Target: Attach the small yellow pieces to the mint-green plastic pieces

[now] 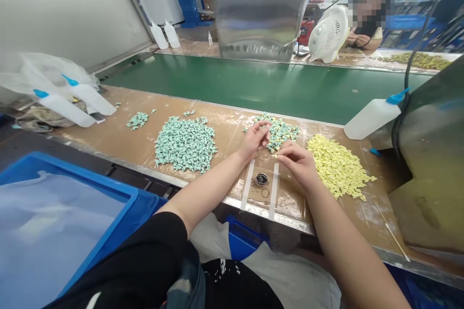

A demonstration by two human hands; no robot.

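My left hand (256,140) is at the near left edge of a pile of mixed green and yellow pieces (281,131). Its fingers are curled in towards the thumb, and what they hold, if anything, is hidden. Thumb and forefinger of my right hand (300,163) pinch a small yellow piece (275,156) just in front of that pile. A heap of yellow pieces (337,166) lies right of my right hand. To the left of my left arm is a heap of small green pieces (185,144). Between my forearms sits a small round pot of dark stuff (261,179), flanked by two white tape strips (273,193).
A white squeeze bottle (373,117) leans at the right beside a metal box; two more bottles (68,108) lie left. Thin sticks (393,236) rest front right. Beyond the table runs a green belt (232,84). A blue crate (134,198) stands left. Another person sits behind the fan (329,34).
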